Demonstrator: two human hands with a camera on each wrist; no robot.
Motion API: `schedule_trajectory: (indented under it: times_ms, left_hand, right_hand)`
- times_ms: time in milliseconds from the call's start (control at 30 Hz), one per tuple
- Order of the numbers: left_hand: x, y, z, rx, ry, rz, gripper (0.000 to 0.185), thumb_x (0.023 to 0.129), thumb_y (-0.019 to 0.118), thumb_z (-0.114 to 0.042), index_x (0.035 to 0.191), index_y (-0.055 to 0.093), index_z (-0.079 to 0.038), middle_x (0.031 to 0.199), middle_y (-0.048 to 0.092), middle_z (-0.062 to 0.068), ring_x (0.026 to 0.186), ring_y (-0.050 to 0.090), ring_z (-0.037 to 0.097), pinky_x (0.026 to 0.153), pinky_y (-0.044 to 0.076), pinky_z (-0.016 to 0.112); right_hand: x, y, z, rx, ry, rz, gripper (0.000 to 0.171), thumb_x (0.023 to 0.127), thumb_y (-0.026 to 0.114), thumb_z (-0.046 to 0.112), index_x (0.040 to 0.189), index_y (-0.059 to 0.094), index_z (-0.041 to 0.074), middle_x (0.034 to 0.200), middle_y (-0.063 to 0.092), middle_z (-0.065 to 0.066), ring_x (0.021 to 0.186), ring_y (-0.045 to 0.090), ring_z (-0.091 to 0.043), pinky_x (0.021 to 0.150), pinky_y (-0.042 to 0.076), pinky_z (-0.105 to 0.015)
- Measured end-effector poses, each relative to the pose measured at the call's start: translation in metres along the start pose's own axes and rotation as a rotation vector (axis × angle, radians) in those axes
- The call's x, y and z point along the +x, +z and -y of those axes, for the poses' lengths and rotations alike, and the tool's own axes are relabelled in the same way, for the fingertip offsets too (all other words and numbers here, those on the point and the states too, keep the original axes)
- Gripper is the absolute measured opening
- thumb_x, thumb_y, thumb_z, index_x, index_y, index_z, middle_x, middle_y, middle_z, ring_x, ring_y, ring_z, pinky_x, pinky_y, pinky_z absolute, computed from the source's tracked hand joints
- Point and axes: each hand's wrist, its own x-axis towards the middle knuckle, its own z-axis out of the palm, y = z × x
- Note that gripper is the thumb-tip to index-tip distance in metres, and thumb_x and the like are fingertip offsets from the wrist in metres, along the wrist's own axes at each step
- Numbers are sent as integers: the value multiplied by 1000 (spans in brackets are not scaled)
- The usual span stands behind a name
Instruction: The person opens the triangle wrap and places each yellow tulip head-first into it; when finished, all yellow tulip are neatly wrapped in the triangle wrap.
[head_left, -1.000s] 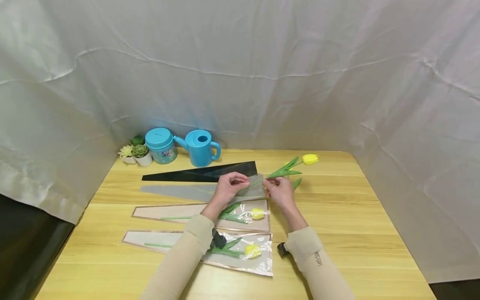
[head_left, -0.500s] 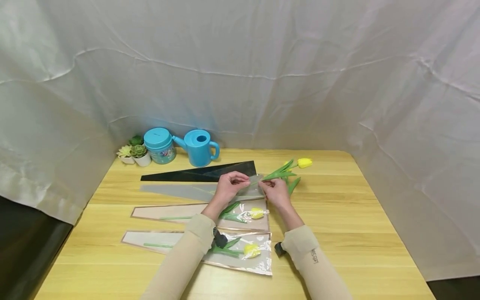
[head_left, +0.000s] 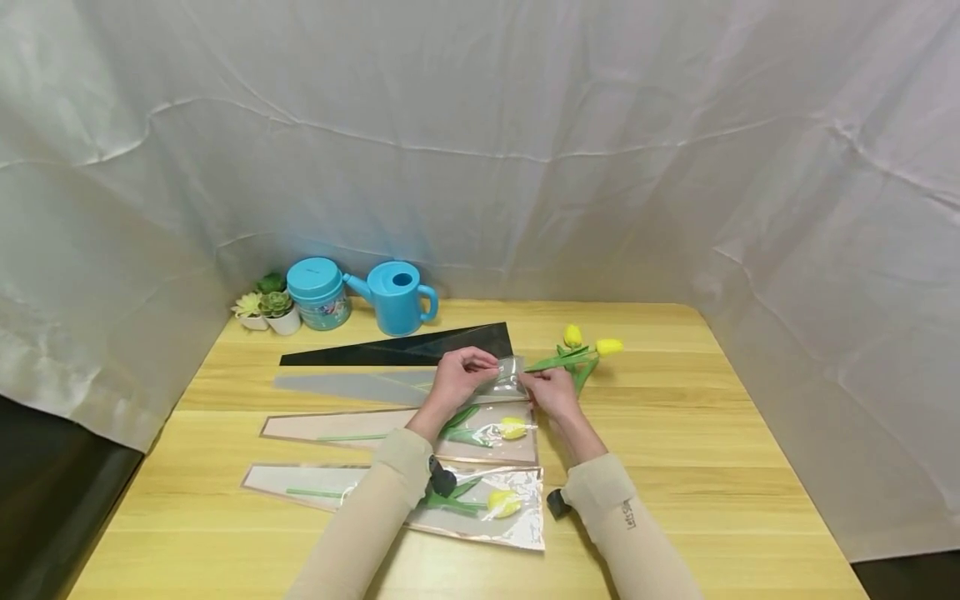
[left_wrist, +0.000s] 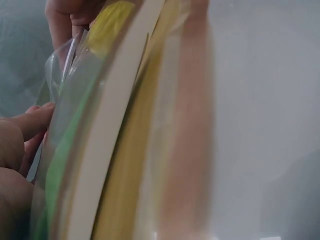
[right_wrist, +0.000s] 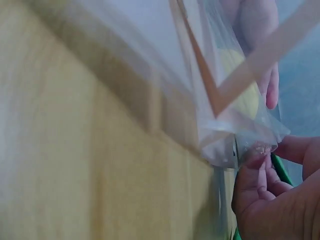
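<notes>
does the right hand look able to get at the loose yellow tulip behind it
Probably yes: the right hand sits just in front of the loose yellow tulip with nothing between them, but it would first have to release the clear sleeve it pinches.

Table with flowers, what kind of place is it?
Probably a small flower-wrapping workbench: yellow tulips lie on a wooden table, some already in clear sleeves, with a blue watering can behind.

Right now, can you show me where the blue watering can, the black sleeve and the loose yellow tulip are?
blue watering can [head_left: 396, 296]: head view, on its round body.
black sleeve [head_left: 420, 345]: head view, on its flat middle.
loose yellow tulip [head_left: 608, 346]: head view, on its yellow bloom.
</notes>
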Motion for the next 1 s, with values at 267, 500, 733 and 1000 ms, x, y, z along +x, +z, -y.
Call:
schedule_trajectory:
  times_ms: [267,500,733,1000]
  left_hand:
    - [0,1,4,46,-20,-2,13,86,84,-4,99,79,-4,92,80,8,76,71,11,69,56,21]
    - [1,2,5,38,-36,6,15,85,84,-4,99,79,-4,92,81,8,78,72,13,70,56,22]
    - [1,0,6,42,-46,12,14,85,85,-7,98,80,-8,92,80,6,79,72,13,72,58,25]
    - [1,0,7,18,-43,15,13,85,85,-7,98,80,-9,92,80,6,80,72,12,72,58,25]
  right_hand:
    - [-1,-3,-3,41,81,32,23,97,66,5,115,71,-9,92,73,-13,59,65,-8,59,59,-21]
    - [-3,-21,10,-83,-22,38,26,99,68,8,121,69,-5,103,72,-20,74,70,-20,73,62,-31]
    - [6,-79,28,-324,-224,-16,30,102,66,17,127,69,2,118,70,-16,108,65,-30,88,58,-36]
    - [29,-126,10,-489,-288,-12,29,103,65,17,127,69,0,138,62,-23,133,52,-42,114,40,-57]
